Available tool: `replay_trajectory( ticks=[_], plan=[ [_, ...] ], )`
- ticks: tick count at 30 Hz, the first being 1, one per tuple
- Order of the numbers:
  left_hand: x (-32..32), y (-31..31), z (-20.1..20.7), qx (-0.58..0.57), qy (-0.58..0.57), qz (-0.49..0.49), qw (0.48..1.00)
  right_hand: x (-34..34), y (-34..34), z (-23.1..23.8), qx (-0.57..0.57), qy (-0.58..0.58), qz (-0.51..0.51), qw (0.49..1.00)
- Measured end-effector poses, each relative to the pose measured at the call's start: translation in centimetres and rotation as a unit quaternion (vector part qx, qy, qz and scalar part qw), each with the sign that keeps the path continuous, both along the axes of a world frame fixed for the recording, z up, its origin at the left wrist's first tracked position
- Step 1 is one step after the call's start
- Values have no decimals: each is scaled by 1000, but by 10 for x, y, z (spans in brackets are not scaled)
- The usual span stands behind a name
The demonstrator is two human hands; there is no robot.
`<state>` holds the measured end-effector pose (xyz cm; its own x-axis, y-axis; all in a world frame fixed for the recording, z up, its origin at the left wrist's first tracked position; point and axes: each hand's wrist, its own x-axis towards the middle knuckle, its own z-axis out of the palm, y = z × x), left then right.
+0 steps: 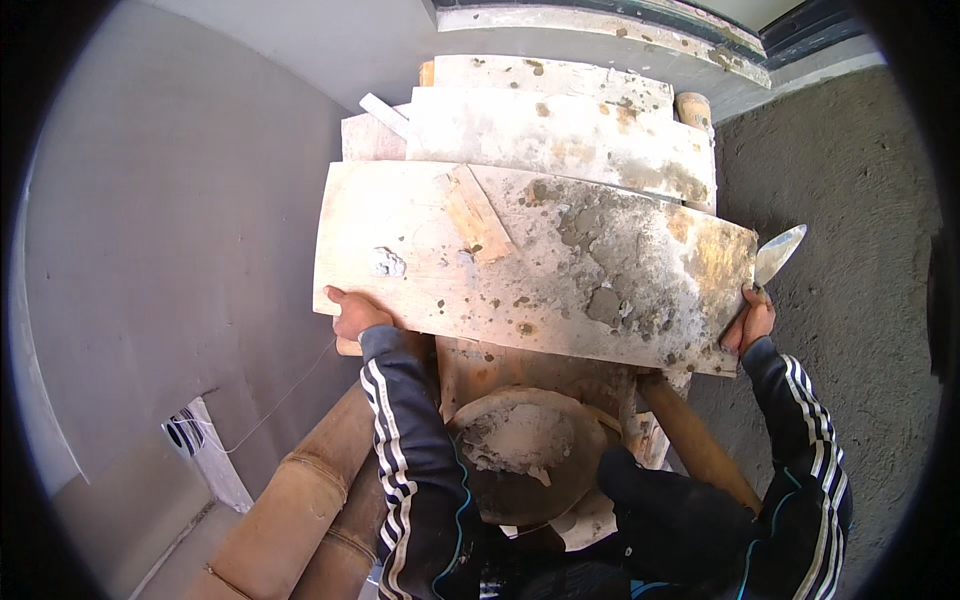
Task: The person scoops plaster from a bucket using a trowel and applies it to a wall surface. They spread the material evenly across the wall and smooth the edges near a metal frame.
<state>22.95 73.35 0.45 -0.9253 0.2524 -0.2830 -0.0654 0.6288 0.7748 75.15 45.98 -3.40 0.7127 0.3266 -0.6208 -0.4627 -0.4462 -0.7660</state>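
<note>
A wide plywood board (pixel 400 230), spattered with grey mortar on its right half, spans the space in front of me. My left hand (pixel 360 313) grips its near left corner, thumb on top. My right hand (pixel 752 320) is closed on its right end near the front corner. Beside that hand a pale, pointed trowel-like blade (pixel 780 255) sticks out; its handle is hidden, so I cannot tell whether the hand holds it too. A short strip of wood (pixel 477 213) lies on the board.
More stained boards (pixel 540 120) lie behind. Below stands a round container with mortar (pixel 520 440). Thick bamboo poles (pixel 300 500) slope at lower left, and another pole (pixel 705 445) at right. A smooth grey wall (pixel 190 200) rises left; rough grey mortar (pixel 830 180) covers the right.
</note>
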Motion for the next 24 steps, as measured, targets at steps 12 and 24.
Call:
replay_trajectory(
  ticks=[12,24],
  plan=[
    [-9,-37,-44,283,-173,-132,934,0,-1,-1,45,61,58,995],
    [112,-141,-30,358,-495,-169,773,6,-8,-12,78,89,60,991]
  ],
)
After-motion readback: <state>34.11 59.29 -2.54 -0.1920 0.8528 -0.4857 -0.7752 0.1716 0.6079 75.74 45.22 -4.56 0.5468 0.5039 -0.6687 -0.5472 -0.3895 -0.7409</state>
